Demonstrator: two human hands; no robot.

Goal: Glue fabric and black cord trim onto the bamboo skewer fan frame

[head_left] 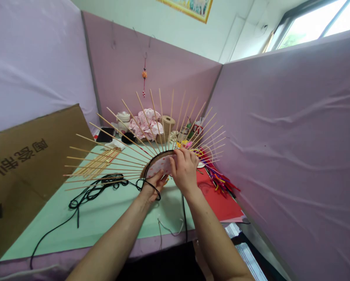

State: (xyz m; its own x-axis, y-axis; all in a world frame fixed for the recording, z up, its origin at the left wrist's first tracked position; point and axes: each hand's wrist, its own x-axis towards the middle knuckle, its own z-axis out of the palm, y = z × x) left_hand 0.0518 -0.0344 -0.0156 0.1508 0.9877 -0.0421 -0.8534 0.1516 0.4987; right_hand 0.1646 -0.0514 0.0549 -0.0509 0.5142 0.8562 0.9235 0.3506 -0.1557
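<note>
A round base (162, 166) covered in pink-dotted white paper is held up over the table, tilted towards me. Thin wooden sticks (136, 124) fan out from its edge. Black cord (154, 158) runs along the rim at the foot of the sticks. My left hand (154, 184) grips the lower edge, thumb on the dotted paper, with a loop of cord lying over the wrist. On the upper right rim, my right hand (186, 168) is closed, fingers over the edge and thumb on the face. Whether its fingertips also pinch the cord is hidden. A cord end hangs below this hand.
A tangle of loose black cord (88, 195) lies left on the green tabletop (113, 230), near spare sticks (100, 164). Cardboard (31, 171) leans at left. Crumpled pink paper (147, 123) and a twine roll (168, 123) stand behind; red sheets (217, 199) and coloured stems (222, 179) lie right.
</note>
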